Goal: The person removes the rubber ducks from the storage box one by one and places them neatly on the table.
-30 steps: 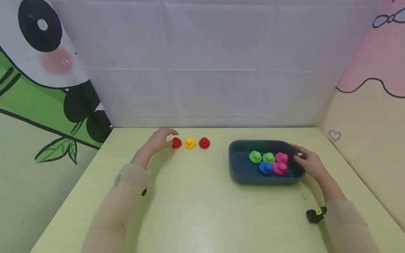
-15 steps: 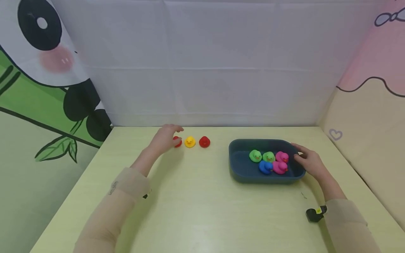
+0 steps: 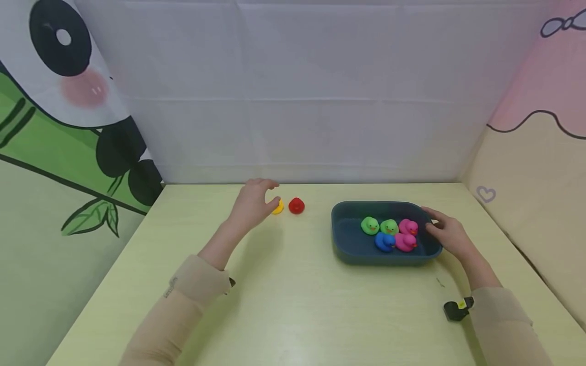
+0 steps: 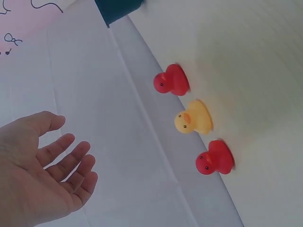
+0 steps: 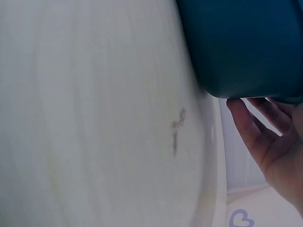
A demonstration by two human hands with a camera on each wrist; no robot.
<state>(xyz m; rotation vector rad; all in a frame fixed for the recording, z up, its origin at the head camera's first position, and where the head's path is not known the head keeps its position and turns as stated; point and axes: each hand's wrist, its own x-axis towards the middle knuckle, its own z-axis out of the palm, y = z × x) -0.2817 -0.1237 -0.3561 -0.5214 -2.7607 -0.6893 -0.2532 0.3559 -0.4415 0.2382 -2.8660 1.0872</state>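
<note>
My left hand (image 3: 252,206), fingers loosely spread, hovers above a row of rubber ducks and holds nothing. A red duck (image 3: 296,206) and part of a yellow duck (image 3: 278,207) show beside its fingertips. The left wrist view reveals the other red duck (image 4: 217,158), which the hand hides in the head view. At the right, my right hand (image 3: 450,236) grips the end rim of a dark blue-green basin (image 3: 348,257). Inside are two green ducks (image 3: 370,226), a blue duck (image 3: 385,242) and two pink ducks (image 3: 405,242).
Behind the pale wooden table (image 3: 293,305) stands a white cloth backdrop (image 3: 311,101). Painted panels flank both sides. A small dark mark (image 5: 176,132) is on the tabletop near the basin.
My left hand has shifted right, from beside the left red duck to over it and partly over the yellow one. The ducks, the basin and my right hand have stayed put.
</note>
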